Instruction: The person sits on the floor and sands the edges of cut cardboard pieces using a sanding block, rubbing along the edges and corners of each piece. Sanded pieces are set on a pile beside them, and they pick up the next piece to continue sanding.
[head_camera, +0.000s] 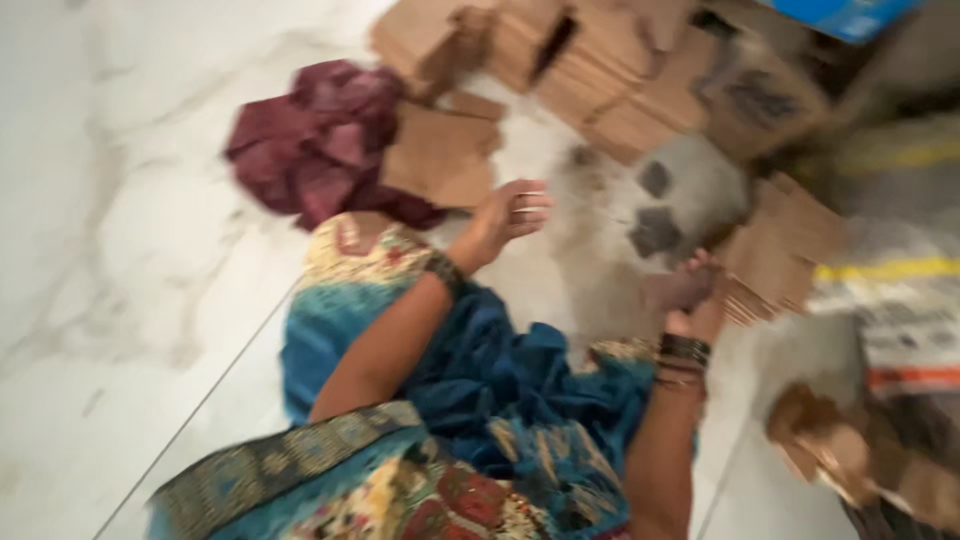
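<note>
left hand open, empty | right hand on cardboard stack, blurred

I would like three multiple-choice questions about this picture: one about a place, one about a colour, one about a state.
1. Where does the crumpled cloth lie?
A. left of the cardboard piece
B. on the person's lap
C. under the right hand

2. What colour is that cloth?
A. yellow
B. dark red
C. white

3. How is the left hand?
A. closed around a box
B. hidden
C. open, holding nothing

Answers:
1 A, it lies on the pale floor beside the cardboard.
2 B, its folds are maroon.
3 C, its fingers are spread, while the right hand is on stacked cardboard.
</note>
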